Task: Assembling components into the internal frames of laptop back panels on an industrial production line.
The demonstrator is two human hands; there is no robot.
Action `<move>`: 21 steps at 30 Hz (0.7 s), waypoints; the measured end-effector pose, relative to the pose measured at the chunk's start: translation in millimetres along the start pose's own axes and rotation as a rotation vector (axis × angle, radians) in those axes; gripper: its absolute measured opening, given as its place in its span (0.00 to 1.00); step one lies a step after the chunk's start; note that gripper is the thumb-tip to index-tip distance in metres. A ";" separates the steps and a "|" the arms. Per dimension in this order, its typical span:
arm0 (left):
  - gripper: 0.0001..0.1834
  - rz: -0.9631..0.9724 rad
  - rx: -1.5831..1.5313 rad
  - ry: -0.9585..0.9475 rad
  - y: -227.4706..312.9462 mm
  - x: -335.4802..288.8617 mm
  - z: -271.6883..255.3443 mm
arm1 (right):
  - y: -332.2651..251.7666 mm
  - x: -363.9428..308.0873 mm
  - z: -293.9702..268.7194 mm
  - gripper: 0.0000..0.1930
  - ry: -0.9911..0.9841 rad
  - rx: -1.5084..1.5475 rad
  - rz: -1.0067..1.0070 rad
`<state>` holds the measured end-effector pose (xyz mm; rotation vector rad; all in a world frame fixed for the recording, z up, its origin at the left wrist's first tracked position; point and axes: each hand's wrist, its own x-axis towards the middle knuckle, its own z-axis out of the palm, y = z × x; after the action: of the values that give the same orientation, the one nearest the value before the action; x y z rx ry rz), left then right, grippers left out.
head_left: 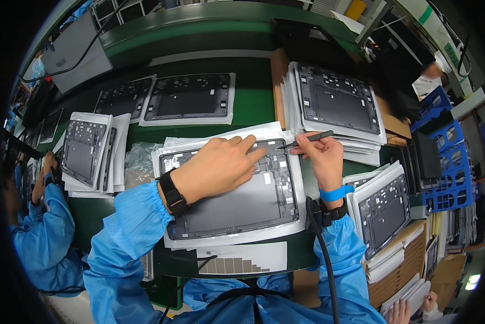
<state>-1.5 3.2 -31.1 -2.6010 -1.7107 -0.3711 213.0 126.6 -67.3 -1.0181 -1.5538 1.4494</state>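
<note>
1. Dark housing panel (231,204): laid on white sheets (242,234), centre of green bench (253,92).
2. Tweezers (322,135): pinched in right hand (324,159), aimed at panel's upper right corner; fine work there is apparently in hand.
3. Left hand (215,164): spread over panel, nothing seen grasped.
4. Next move: steady tips are probably called for.
5. Panel stack (339,102): placed beyond, rightward.

Green workbench (253,97); blue lattice crates (454,174) right; bright light (473,281) lower right.
</note>
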 end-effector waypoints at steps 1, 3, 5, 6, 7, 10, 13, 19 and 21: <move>0.14 0.006 -0.006 0.018 0.2 0.5 0.8 | 1.1 0.7 -0.6 0.11 -0.010 -0.025 0.008; 0.14 0.008 -0.002 0.019 0.8 0.6 2.4 | 1.6 1.0 -0.1 0.11 -0.015 -0.029 0.009; 0.13 0.014 0.001 0.020 2.3 1.9 1.9 | 1.4 0.8 -0.9 0.11 -0.016 -0.035 0.010; 0.13 0.014 -0.002 0.014 2.6 2.9 1.3 | 1.9 1.2 -1.3 0.12 -0.019 -0.035 0.008; 0.13 0.014 -0.004 0.008 2.7 3.6 0.7 | 2.2 1.6 -1.3 0.12 -0.024 -0.035 0.006; 0.14 0.017 0.012 0.001 3.6 6.4 2.3 | 0.2 1.2 -0.9 0.12 -0.039 -0.033 0.001; 0.21 0.043 0.052 0.019 1.1 10.8 9.2 | -7.3 -0.3 1.6 0.10 -0.045 -0.009 -0.030; 0.20 0.157 0.205 0.102 0.1 15.4 16.7 | -5.6 -0.9 3.5 0.10 -0.033 -0.069 -0.064; 0.21 0.197 0.276 0.069 2.4 16.7 17.0 | -0.5 -0.3 4.5 0.10 -0.022 -0.051 -0.088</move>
<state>10.3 19.7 -43.9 -2.4922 -1.3594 -0.2009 209.0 124.5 -67.1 -0.9535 -1.6385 1.3715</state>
